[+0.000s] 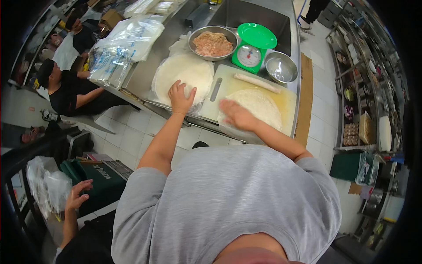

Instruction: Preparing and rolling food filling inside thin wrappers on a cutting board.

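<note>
My left hand (182, 97) rests with spread fingers on the near part of a stack of thin round dough wrappers (184, 71), which lies on clear plastic. To its right, my right hand (238, 115) is blurred and stretched over the left side of a single round wrapper (262, 105). That wrapper lies on a pale plastic cutting board (227, 75) and reaches its near edge. A slim, pale filled roll (257, 83) lies beyond the wrapper on the same board. Behind the stack, minced filling (212, 44) sits in a steel bowl (192, 37).
A green dial scale (249, 56) and a second steel bowl (280, 66) stand behind the board. Beyond is a sink (254, 13). Plastic packs (132, 36) lie at the left. Co-workers (61, 89) sit past the counter; another person's hand (79, 194) is at lower left. Shelving (356, 76) stands right.
</note>
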Tool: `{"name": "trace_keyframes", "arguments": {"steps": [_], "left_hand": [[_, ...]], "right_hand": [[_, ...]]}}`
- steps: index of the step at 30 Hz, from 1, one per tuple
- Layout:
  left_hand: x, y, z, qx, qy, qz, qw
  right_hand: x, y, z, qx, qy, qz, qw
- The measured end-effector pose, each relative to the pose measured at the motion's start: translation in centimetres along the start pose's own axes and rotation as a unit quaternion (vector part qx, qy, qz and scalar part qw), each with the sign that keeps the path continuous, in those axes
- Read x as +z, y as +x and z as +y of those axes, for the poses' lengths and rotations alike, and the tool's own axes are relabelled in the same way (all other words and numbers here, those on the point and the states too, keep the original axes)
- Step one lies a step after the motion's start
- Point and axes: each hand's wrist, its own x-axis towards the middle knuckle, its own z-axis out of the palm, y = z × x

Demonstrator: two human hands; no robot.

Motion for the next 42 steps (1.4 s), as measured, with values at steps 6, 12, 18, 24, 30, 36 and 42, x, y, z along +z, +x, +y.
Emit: {"name": "trace_keyframes", "arguments": {"steps": [6,12,18,24,30,36,42], "left_hand": [[0.0,-0.1,0.0,-0.014,-0.001,-0.007,1.000],[0.1,0.0,0.4,-0.005,0.006,-0.016,1.000],[0.6,-0.3,-0.7,-0.002,0.001,-0.045,0.999],[0.5,0.0,-0.7,0.002,0.002,-0.026,1.000],[0.6,0.1,0.1,0.006,0.003,-0.033,0.999],[0.5,-0.2,-0.4,-0.004,-0.015,-0.029,0.999],[0.2,-0.3,-0.6,-0.009,-0.007,-0.012,1.000]], "right_hand": [[0.6,-1.8,-2.8,0.042,-0.038,-0.037,0.998],[1.3,1.5,0.1,0.120,-0.086,0.016,0.989],[-0.4,-4.5,2.8,0.464,-0.124,0.097,0.872],[1.5,-13.5,-4.9,0.604,-0.130,0.127,0.776],[0.3,-9.2,1.4,0.540,-0.124,0.157,0.818],[-6.0,0.3,2.8,0.329,0.172,-0.039,0.928],[-9.4,10.7,8.5,0.182,0.005,0.126,0.975]]}}
